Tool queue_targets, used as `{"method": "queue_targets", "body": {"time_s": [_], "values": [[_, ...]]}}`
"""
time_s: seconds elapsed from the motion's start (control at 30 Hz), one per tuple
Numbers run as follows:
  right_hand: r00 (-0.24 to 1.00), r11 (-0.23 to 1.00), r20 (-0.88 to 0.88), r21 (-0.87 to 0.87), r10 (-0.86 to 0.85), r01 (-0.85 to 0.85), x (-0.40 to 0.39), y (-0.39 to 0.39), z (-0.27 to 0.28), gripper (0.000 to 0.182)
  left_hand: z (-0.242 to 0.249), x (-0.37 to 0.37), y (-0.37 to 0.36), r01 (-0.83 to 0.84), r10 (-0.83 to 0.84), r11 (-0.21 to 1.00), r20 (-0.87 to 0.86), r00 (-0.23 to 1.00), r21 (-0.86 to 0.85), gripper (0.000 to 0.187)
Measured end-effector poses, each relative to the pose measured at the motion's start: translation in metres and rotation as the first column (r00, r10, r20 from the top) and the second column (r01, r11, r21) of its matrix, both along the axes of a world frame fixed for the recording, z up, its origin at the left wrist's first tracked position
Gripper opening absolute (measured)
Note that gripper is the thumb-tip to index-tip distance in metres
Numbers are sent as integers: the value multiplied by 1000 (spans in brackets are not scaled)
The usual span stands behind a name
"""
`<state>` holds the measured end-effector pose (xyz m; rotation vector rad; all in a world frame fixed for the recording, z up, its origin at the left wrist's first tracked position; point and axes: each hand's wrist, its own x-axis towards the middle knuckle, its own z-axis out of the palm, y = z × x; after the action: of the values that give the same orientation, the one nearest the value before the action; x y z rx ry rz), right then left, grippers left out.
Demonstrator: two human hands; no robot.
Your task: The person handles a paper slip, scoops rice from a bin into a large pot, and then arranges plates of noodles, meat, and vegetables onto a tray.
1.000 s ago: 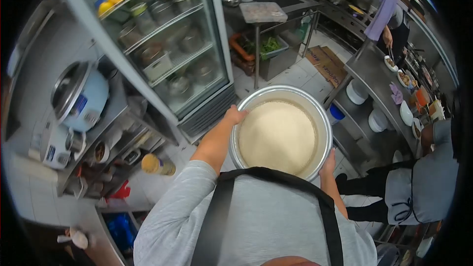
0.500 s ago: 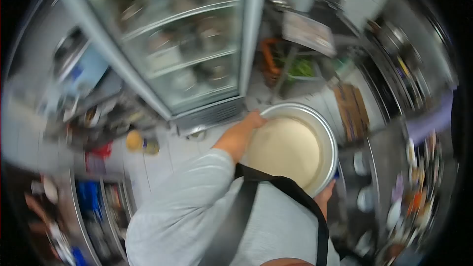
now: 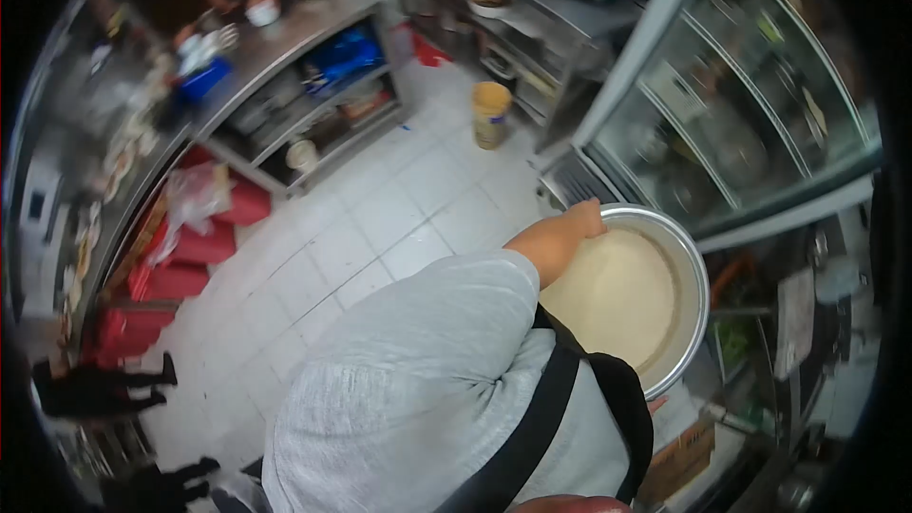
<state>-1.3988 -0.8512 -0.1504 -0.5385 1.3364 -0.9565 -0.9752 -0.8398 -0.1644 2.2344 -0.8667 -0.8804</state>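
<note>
A large round metal pot (image 3: 698, 275) is held close against the front of my body. Smooth, pale cream-coloured contents (image 3: 617, 294) fill much of it. My left hand (image 3: 587, 218) is closed over the rim on the far left side, thumb towards the inside. At the near right side of the pot, only a bit of my right hand (image 3: 656, 404) shows, gripping low at its outside; the rest is hidden behind the pot and the black apron strap (image 3: 617, 399).
A glass-door fridge (image 3: 750, 104) stands just beyond the pot. On the tiled floor (image 3: 380, 237) stands a yellow tub (image 3: 490, 116). A steel counter (image 3: 313, 28) has another person's hands (image 3: 261, 2) over it. Red bins (image 3: 190, 256) line the left; a cardboard box (image 3: 679, 465) lies lower right.
My view has swung left, so the fridge now appears on the right and the counter with the other person at upper left. The pot stays in both my hands.
</note>
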Motion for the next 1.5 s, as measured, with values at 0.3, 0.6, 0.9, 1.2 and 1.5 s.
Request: {"method": "queue_targets", "body": {"time_s": [0.3, 0.6, 0.9, 1.2, 1.5], "values": [[821, 821, 8, -30, 571, -570, 209, 46, 3, 61, -15, 97, 316, -549, 543, 828, 79, 836, 119, 77], [167, 227, 242, -247, 956, -942, 474, 243, -55, 45, -49, 102, 694, -918, 925, 374, 23, 380, 131, 102], [-255, -245, 63, -138, 965, -960, 661, 583, -74, 41, -10, -11, 956, -942, 950, -311, 47, -308, 124, 88], [-591, -715, -418, -266, 690, -647, 753, 941, -80, 46, -33, -114, 1066, -532, 556, -825, -436, -708, -189, 53], [-871, -929, -448, -370, 201, -23, 708, 1257, -27, 46, -10, -157, 1077, 147, 32, -946, -535, -844, -289, 17]]}}
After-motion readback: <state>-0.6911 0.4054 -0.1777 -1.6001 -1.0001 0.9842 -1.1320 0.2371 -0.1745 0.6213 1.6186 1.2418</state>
